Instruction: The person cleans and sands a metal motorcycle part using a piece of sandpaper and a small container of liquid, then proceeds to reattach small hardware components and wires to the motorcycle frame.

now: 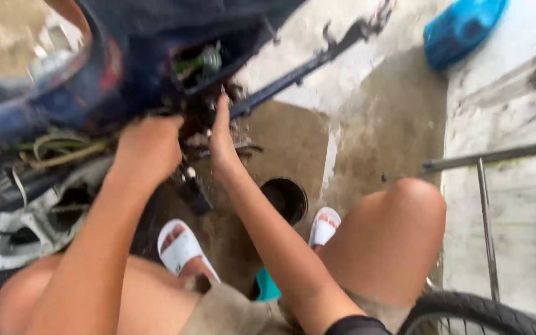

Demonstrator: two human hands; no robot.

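Note:
I squat beside a dark blue motorbike (94, 68) whose greasy engine area (203, 118) is exposed under the body panel. My left hand (147, 149) is pushed into the machinery from the left, its fingers hidden among the parts. My right hand (221, 133) reaches up into the same spot, fingers straight and pressed against a dark metal part. Whether either hand holds a tool or a part is hidden by blur and shadow. A bundle of pale cables (63, 149) runs just left of my left hand.
A dark round hole or pan (286, 198) lies on the wet concrete floor between my white sandals (181, 248). A blue plastic container (460, 25) lies at the top right. A metal rod frame (485, 205) and a tyre (479, 313) stand at the right.

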